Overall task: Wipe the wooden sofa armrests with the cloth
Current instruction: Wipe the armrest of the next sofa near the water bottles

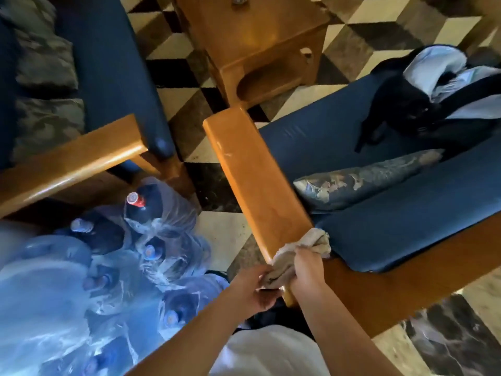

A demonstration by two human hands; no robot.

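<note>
A long wooden armrest (252, 180) of the blue-cushioned sofa runs from the middle of the view down to my hands. A crumpled beige cloth (303, 248) lies over its near end. My right hand (307, 272) grips the cloth from above and holds it against the wood. My left hand (256, 287) is beside the armrest's near left edge, its fingers holding the hanging end of the cloth. A second wooden armrest (73, 161) belongs to the chair on the left.
Several large blue water bottles (151, 253) in plastic wrap stand on the floor left of the armrest. A patterned cushion (360, 180) and a black bag (423, 104) lie on the sofa seat. A small wooden table (254, 42) stands beyond on the checkered floor.
</note>
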